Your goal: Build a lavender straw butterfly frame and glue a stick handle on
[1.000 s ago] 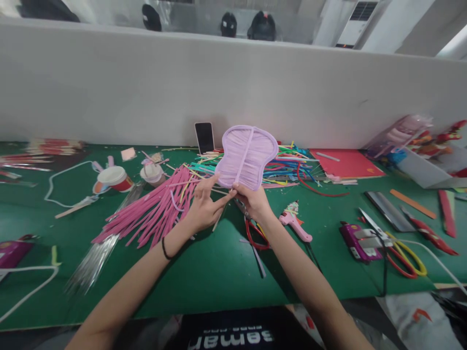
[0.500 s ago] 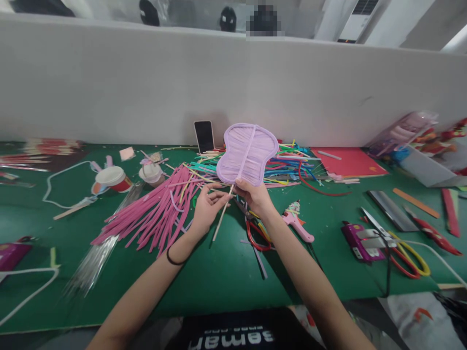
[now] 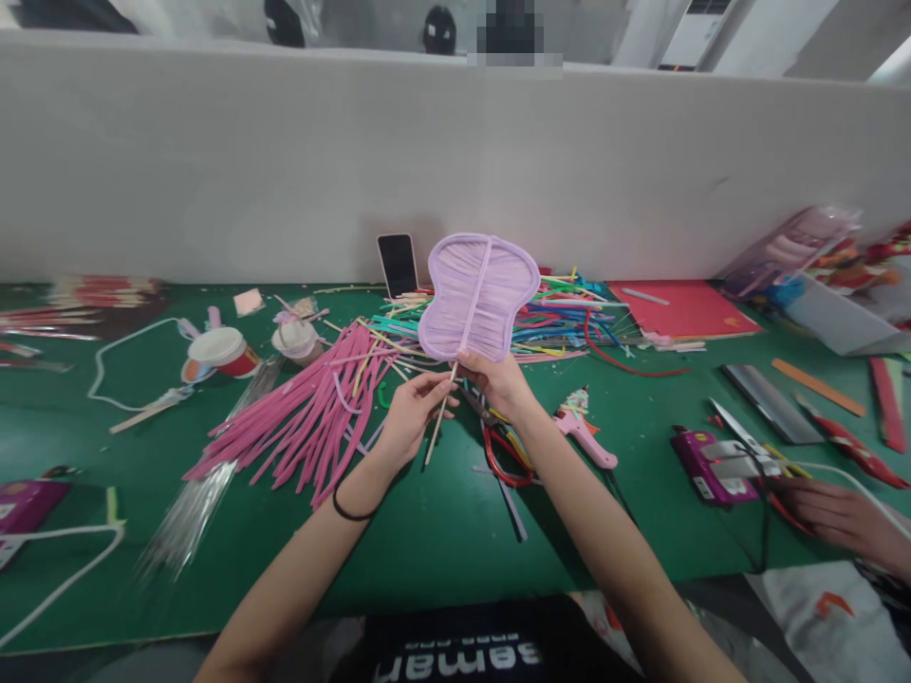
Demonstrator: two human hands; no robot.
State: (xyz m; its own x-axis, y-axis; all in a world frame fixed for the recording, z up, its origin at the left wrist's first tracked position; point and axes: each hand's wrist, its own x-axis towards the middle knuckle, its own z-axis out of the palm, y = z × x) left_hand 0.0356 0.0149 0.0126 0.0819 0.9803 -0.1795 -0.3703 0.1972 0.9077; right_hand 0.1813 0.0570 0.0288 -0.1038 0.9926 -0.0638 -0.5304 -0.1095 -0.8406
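A lilac hand fan [image 3: 480,299] with a wavy outline and a centre rib stands raised over the table. My right hand [image 3: 498,384] grips its lower edge, where the thin wooden stick handle [image 3: 436,432] begins. My left hand [image 3: 418,408] pinches that stick a little lower, fingers closed around it. Under my hands lie red-handled scissors [image 3: 509,460] and some lilac strips [image 3: 513,512]. Left of my left hand spreads a bundle of pink pipe cleaners [image 3: 299,417].
Coloured pipe cleaners [image 3: 569,323] lie behind the fan, with a phone [image 3: 397,264] leaning on the partition. A pink glue gun [image 3: 590,441] is at right. Another person's hand [image 3: 829,512] touches scissors beside a purple power strip [image 3: 712,465]. A paper cup [image 3: 226,351] stands left.
Another person's hand has come in from the right onto the scissors there. My left hand has shifted slightly on the stick, which now hangs steeper. The fan stays held up.
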